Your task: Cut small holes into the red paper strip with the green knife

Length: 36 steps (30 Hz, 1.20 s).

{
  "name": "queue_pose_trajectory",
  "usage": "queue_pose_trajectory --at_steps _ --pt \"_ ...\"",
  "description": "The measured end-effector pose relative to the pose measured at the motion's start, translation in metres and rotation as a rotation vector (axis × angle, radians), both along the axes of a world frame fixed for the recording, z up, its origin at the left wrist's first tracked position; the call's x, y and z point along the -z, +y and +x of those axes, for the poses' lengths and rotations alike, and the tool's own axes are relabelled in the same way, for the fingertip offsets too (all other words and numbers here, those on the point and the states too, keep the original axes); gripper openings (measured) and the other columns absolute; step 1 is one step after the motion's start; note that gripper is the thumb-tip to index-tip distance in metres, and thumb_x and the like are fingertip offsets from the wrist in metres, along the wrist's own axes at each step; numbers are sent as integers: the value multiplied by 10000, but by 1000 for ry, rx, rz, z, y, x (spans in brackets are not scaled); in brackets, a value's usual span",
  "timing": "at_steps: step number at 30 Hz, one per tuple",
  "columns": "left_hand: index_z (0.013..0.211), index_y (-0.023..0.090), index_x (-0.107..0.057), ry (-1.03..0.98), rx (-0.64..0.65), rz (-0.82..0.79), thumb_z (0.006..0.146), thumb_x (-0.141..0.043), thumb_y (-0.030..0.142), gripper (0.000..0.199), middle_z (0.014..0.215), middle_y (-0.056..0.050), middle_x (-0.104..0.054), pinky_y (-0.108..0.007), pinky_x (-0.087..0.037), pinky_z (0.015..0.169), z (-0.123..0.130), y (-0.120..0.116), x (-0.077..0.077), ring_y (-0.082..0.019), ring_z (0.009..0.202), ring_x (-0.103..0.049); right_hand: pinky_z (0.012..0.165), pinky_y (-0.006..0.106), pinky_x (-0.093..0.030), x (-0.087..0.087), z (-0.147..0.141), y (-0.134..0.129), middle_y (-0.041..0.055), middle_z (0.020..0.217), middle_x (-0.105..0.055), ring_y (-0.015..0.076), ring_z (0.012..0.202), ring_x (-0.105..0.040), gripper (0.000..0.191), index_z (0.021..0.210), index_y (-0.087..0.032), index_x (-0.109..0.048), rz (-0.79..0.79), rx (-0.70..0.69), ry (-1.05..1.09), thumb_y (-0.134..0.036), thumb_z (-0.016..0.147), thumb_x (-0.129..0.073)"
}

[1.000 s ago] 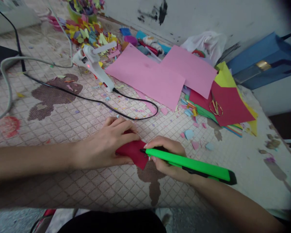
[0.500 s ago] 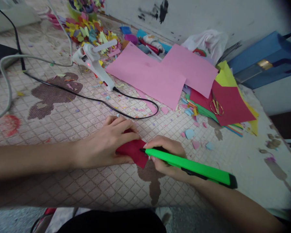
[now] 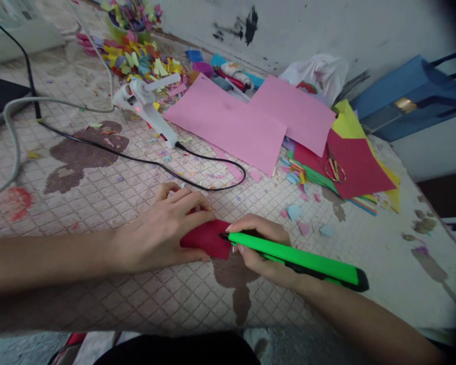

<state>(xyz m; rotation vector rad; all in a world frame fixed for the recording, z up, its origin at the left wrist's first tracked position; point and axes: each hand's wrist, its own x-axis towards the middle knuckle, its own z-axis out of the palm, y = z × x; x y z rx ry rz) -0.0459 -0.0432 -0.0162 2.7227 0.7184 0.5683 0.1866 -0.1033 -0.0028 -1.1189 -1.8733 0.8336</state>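
1. Red paper [image 3: 209,242], 1 small pc.: clock ctr. (12 o'c. = far side of table), on diamond-pattern tablecloth [image 3: 144,304].
2. L. hand [image 3: 167,228]: at 9 o'c. of item 1, half-curled, gripping it btwn. thumb (near edge) & fingers (far edge).
3. R. hand [image 3: 264,243]: at 3 o'c., closed round item 4 near its front end.
4. Green pen [image 3: 300,256], thick, blk. tip & blk. butt: tip over 3 o'c. part of red paper, butt twd. 4; can't tell if tip touches.
5. Glue gun [image 3: 150,114], white, red light showing: 11 o'c., w/ blk. cord [image 3: 209,189] looping to 12.
6. Pink sheets [image 3: 228,124], 2 lg., overlapping: 12 to 1 o'c.
7. Dk. red sheet [image 3: 361,167]: 2 o'c., over yellow sheet [image 3: 347,124]; gold-handled scissors [image 3: 335,170] on top.
8. Cut-paper pile [image 3: 137,56], multicol.: 11 o'c., green bowl [image 3: 127,34] just beyond.
9. White plastic bag [image 3: 321,76]: 1 o'c., by wall. Blue bag [image 3: 410,101]: 2 o'c., farther off.
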Motion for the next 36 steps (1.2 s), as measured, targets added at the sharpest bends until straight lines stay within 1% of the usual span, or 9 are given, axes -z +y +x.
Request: queue_pose_trajectory --at_steps 4,11,15,22,25,27,30,33,36 --pt "1092 219 -618 15 -6 11 762 -788 474 450 1098 -58 -635 -436 -311 874 1 0 1 -268 977 -566 558 240 -526 1 -3 0 22 793 -728 129 628 -654 219 930 -184 -693 27 16 -21 -64 783 -585" --pt "1129 218 -606 25 -6 -2 782 -773 465 457 1113 -60 -628 -443 -310 889 1 -1 1 -277 1001 -566 604 252 -538 4 -2 1 20 828 -731 138 674 -670 226 948 -199 -687 37 0 -28 -75 785 -591" --pt "1124 219 -609 23 -10 1 782 -767 466 450 1110 -59 -629 -444 -308 891 0 -1 1 -277 993 -568 613 252 -540 5 -1 1 21 834 -728 129 653 -659 223 948 -191 -689 41 3 -32 -74 782 -596" --pt "1127 215 -610 26 -9 -4 794 -762 448 434 1120 -61 -624 -453 -311 900 0 -1 1 -277 1000 -567 627 251 -545 4 -3 1 20 830 -725 132 673 -667 230 951 -190 -685 46 -8 -37 -66 783 -590" --pt "1118 217 -620 20 0 -6 790 -760 478 441 1115 -57 -629 -455 -316 903 0 -1 1 -278 997 -569 622 253 -547 4 -3 2 23 842 -727 137 691 -674 244 956 -199 -682 56 -20 -53 -69 782 -572" --pt "1111 222 -624 10 8 -15 805 -742 482 418 1113 -55 -635 -457 -317 908 0 -1 1 -275 995 -572 623 254 -549 4 -3 2 23 839 -724 134 680 -670 256 964 -198 -682 60 -33 -53 -67 778 -565" --pt "1100 226 -624 6 15 -31 856 -684 402 307 1115 -59 -643 -457 -319 905 -1 -1 1 -263 988 -577 630 260 -555 5 -2 3 26 835 -723 133 669 -666 259 962 -190 -683 66 -43 -39 -63 769 -568" --pt "1102 226 -623 18 7 -33 887 -632 342 245 1113 -65 -647 -458 -326 901 -1 -2 1 -257 982 -581 635 280 -563 4 -1 2 31 844 -726 152 695 -681 240 952 -192 -684 28 -32 -15 -72 779 -570" --pt "1101 218 -627 25 -2 -29 893 -627 353 248 1102 -68 -647 -463 -334 903 -1 -2 1 -263 977 -587 582 277 -551 2 1 2 37 833 -720 158 665 -676 205 948 -194 -684 -48 -9 24 -100 798 -581"
